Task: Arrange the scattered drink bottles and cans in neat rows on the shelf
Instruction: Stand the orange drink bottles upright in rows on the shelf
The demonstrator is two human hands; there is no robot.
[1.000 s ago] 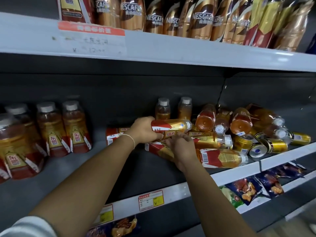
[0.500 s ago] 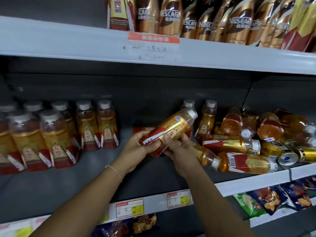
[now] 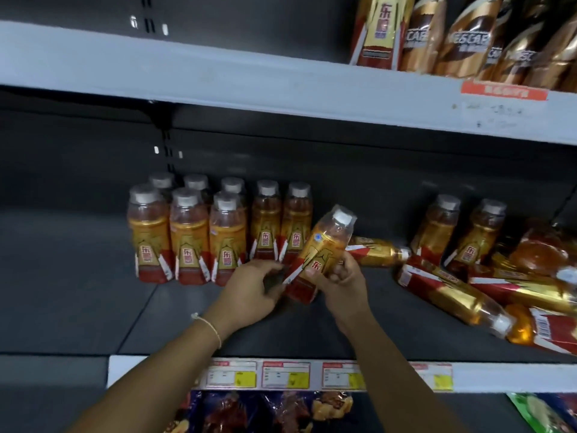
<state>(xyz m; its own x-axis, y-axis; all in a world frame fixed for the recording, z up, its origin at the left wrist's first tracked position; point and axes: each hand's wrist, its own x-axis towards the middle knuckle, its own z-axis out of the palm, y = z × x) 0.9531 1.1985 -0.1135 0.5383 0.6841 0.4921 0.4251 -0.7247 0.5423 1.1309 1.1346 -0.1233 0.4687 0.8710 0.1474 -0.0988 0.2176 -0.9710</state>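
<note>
A gold-and-red drink bottle [image 3: 321,254] with a white cap leans to the right, its base low over the dark shelf [image 3: 93,292]. My left hand [image 3: 249,292] grips its lower left side and my right hand [image 3: 343,282] grips its right side. Just left of it, several matching bottles [image 3: 187,242] stand upright in two neat rows. On the right lies a heap of toppled bottles [image 3: 452,292], with two bottles [image 3: 462,232] upright behind them.
The upper shelf [image 3: 281,82] carries tall coffee and drink bottles [image 3: 452,35] at the right. Price tags [image 3: 285,375] line the shelf's front edge. Snack bags [image 3: 265,410] hang below. Bare shelf floor stretches to the left of the rows.
Both hands lifted one bottle out of the heap, carried it left toward the standing rows and tipped it nearly upright. The view swung left.
</note>
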